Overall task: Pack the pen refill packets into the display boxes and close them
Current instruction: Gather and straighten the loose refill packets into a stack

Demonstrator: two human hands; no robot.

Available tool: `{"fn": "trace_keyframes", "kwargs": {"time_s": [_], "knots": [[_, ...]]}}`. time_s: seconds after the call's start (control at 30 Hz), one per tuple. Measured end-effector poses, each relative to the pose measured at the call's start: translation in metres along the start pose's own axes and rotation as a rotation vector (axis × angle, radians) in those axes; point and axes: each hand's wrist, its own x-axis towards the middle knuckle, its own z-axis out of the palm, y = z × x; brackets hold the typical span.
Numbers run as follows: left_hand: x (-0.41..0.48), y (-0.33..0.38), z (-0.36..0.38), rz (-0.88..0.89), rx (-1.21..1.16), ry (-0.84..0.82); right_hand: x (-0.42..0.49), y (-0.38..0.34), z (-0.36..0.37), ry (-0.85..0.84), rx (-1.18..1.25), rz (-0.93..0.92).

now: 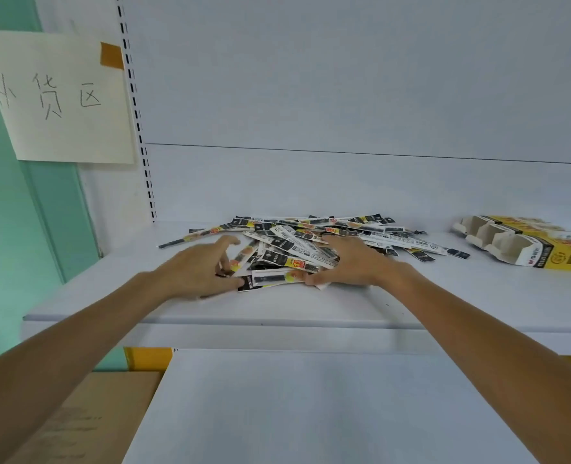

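Lower shelf: a white lower shelf (310,413) is filling the bottom of the frame, with a cardboard carton (86,420) sitting at the lower left. Both forearms are reaching over them.
Shelf: the white shelf (444,296) above is carrying everything for the task.
Left hand: the left hand (197,269) is clawing at the pile's left edge, fingers curling and thumb touching the black end of the frontmost packet. Blur is hiding whether its grip is pinching anything, so I cannot tell.
Right hand: the right hand (351,262) is lying on the pile's right side, its grip apart, fingers spreading flat over the packets and thumb meeting the front packet's other end.
Pen refill packets: the pen refill packets (294,252) are lying in a loose, crisscrossing heap at mid-frame, between and under both hands.
Why: the hands are probably bracketing the heap to square a bundle before lifting it.
Display box: the yellow display box (558,262) is lying open at the right edge of the frame, compartments showing, well apart from both hands.
Sign: a handwritten paper sign (63,98) is hanging taped at the upper left.
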Motion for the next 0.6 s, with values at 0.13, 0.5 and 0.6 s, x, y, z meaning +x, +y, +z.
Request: {"fn": "trace_keyframes", "kwargs": {"time_s": [0.13,0.5,0.6], "knots": [[-0.001,-0.003,0.004,0.040,-0.128,-0.015,0.007,-0.009,0.010,0.016,-0.001,0.063],[-0.003,-0.017,-0.001,0.153,-0.171,0.008,0.034,0.004,0.017,0.238,-0.136,0.112],[0.000,-0.008,-0.001,0.221,-0.136,0.010,0.035,-0.001,0.016,0.271,-0.129,-0.017]]}}
